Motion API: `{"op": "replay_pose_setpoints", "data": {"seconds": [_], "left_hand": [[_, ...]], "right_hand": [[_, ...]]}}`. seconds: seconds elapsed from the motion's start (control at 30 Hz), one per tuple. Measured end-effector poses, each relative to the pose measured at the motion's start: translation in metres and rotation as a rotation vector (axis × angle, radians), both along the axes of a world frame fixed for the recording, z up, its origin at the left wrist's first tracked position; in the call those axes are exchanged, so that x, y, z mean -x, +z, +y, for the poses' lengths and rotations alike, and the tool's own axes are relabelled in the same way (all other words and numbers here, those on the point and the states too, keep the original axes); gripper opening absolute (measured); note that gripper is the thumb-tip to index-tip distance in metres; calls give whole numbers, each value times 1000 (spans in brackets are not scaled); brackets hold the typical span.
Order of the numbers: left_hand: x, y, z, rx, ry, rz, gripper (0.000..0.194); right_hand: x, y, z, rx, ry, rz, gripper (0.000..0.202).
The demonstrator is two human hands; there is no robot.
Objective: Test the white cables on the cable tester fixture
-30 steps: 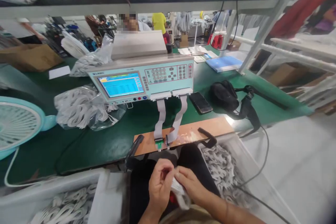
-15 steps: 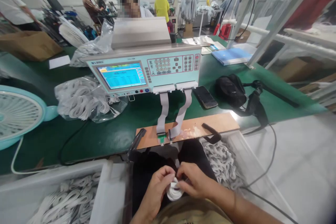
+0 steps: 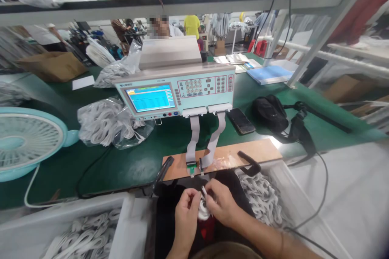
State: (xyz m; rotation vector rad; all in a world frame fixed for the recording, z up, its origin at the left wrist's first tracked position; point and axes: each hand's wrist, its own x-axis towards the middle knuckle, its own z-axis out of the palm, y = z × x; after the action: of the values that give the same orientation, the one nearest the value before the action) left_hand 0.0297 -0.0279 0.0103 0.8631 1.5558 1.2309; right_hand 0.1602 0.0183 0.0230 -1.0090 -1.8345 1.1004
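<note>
Both the left hand [image 3: 186, 212] and the right hand [image 3: 221, 200] have moved a bit closer to the edge of the desk [image 3: 133, 174] since half a second ago, and the white cable [image 3: 204, 211] came along with them. One short end [image 3: 203, 190] now pokes up above the rest.

The cable is in a small loop between the two hands, low in front of the person's body. Both hands are pinched on it, with their fingertips close together. The left hand has the left side, and the right hand has the right side, by the end that sticks up. That end is nearer to the right fingers, it seems. It points away from the body, up toward the desk edge.

Just past it, two little metal tips stick out from the wooden board [image 3: 255, 151]: a left tip [image 3: 192, 175] and a right tip [image 3: 202, 173]. The cable end is near the right tip but not touching. The right hand is the nearer hand.
</note>
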Motion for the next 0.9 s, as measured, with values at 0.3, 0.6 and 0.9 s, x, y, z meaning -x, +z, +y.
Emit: {"op": "replay_pose_setpoints", "data": {"seconds": [0.3, 0.6, 0.9], "left_hand": [[13, 10, 13, 152, -132, -536, 22], [15, 2, 16, 111, -96, -533, 27], [27, 9, 28, -68, -315, 62, 29]], "right_hand": [[15, -17, 16, 475, -100, 346, 33], [19, -16, 18, 531, -126, 383, 36], [24, -9, 22, 760, -131, 564, 33]]}}
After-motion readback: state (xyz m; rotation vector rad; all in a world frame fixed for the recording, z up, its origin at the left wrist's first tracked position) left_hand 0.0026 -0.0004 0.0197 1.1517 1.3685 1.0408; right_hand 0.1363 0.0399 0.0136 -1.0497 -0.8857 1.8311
